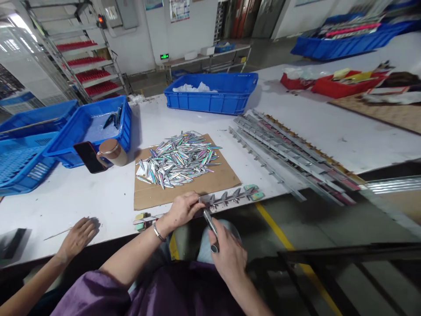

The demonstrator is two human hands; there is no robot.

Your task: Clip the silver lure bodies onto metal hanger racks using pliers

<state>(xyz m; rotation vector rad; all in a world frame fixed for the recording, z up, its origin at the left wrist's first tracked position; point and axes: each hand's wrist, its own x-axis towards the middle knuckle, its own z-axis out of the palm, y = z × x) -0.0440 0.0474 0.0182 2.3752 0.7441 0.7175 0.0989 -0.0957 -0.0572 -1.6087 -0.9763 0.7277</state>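
Observation:
My right hand (230, 251) is wrapped round a silver tube-shaped tool (209, 223), its tip up against the near table edge. The fingers of my left hand (184, 210) are pinched together beside that tip; what they hold is hidden. Under both hands lies a long narrow metal strip (233, 197) with several upright clips and green blocks at its ends. Just beyond it, a pile of shiny silver, spindle-shaped pieces (180, 158) rests on a sheet of brown cardboard (226, 175).
Another person's hand (79, 237) is at the left, near a thin rod (57, 233). A mug (113, 152) and a phone (88, 157) stand by a blue crate (128, 127). Another blue crate (210, 103) is behind the pile. Several metal strips (289, 153) lie at right.

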